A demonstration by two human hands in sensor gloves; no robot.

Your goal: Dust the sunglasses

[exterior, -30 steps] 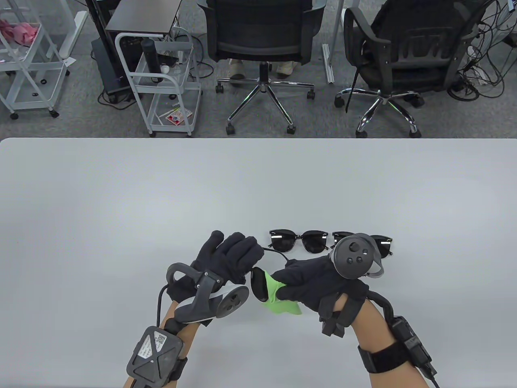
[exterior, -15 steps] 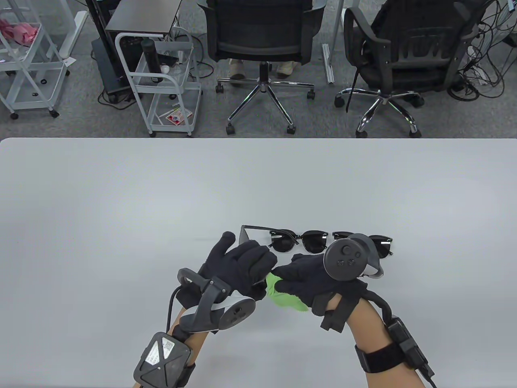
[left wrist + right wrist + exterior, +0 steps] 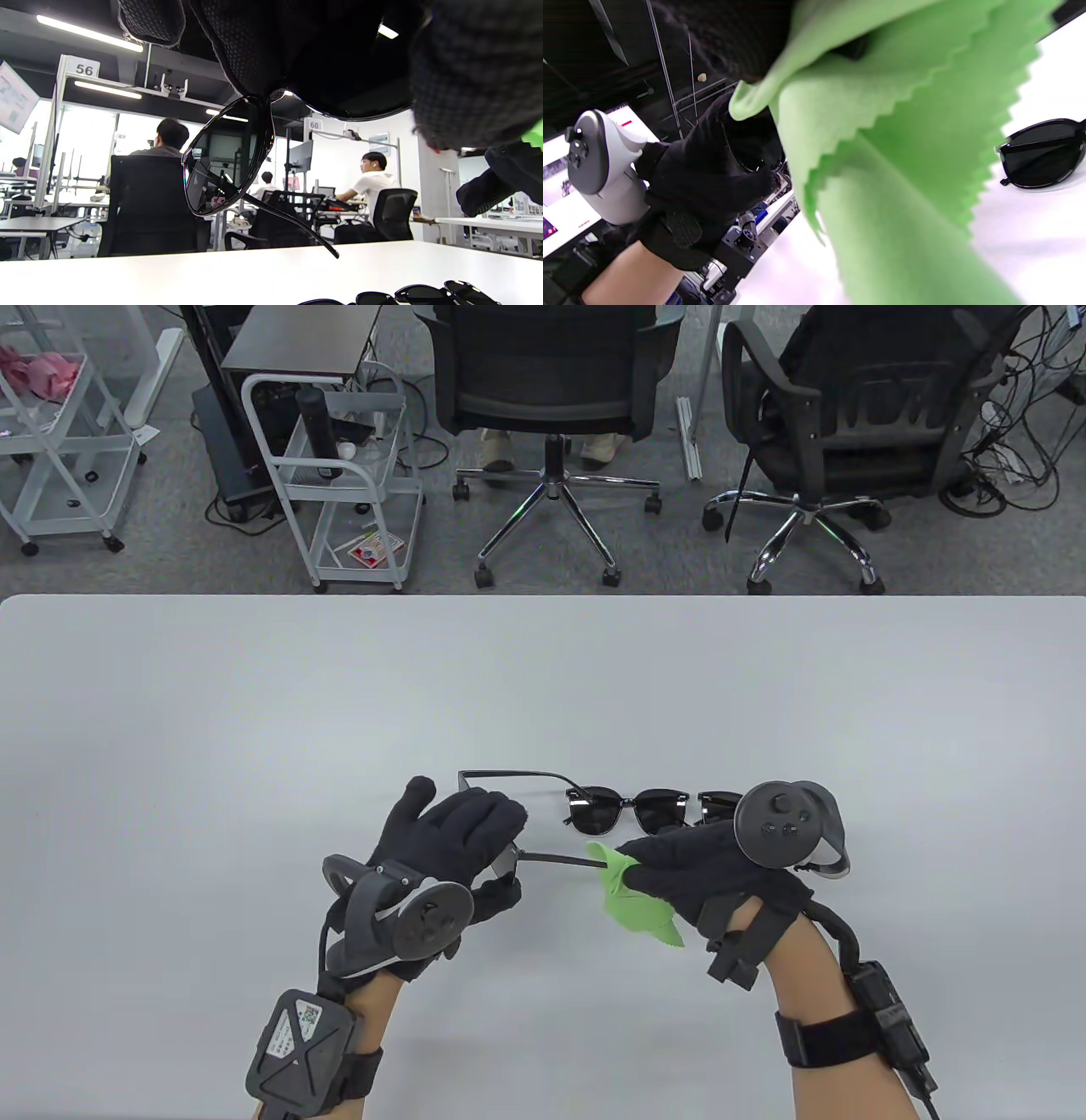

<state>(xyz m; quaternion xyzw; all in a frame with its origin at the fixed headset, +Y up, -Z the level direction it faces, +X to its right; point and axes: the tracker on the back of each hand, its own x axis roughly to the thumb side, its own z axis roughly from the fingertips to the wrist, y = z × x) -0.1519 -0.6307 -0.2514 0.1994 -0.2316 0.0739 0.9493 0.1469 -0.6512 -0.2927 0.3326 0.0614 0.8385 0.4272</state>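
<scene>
- Between the two hands, the danger begins at the fingertips: the right hand pinches a green cloth around the thin temple arm of the held sunglasses. If this pinch is too strong or pulls sideways, I think the arm can bend at its hinge.
- On the other side of these glasses, the left hand has its fingers curled around the front frame, near the lens. The grip is on one end only, so a hard pull from the cloth could turn or slip the frame out of the glove.
- A gloved fingertip on the lens may also leave new marks where it should be clean; I cannot tell if it really touches the glass.
- Just beyond the held sunglasses, two more pairs lie on the table: a second pair and, beside it, a third pair partly hidden by the right hand's tracker. A wide stroke could knock them.
- The held sunglasses are black, with a dark round lens and slim straight arms, both arms open. One arm points away from the person, the other goes into the cloth. They are lifted above the table, near its front edge.
</scene>
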